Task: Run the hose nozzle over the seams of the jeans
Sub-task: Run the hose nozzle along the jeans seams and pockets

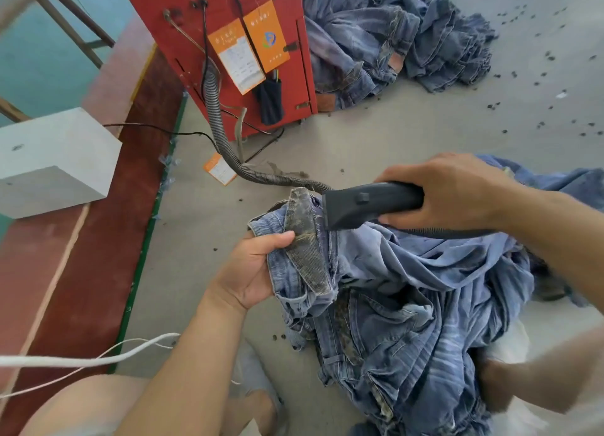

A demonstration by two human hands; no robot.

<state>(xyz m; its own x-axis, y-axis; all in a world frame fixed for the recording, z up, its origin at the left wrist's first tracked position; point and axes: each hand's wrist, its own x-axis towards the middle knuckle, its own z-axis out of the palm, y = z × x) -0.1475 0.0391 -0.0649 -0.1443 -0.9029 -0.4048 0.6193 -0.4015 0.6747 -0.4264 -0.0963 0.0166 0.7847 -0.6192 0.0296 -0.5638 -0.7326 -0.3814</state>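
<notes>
While right hand [457,190] grips nozzle [359,205], left hand [251,269] pinches jeans [392,305]

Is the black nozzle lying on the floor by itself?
No, the right hand grips the black nozzle and holds its mouth against the jeans.
</notes>
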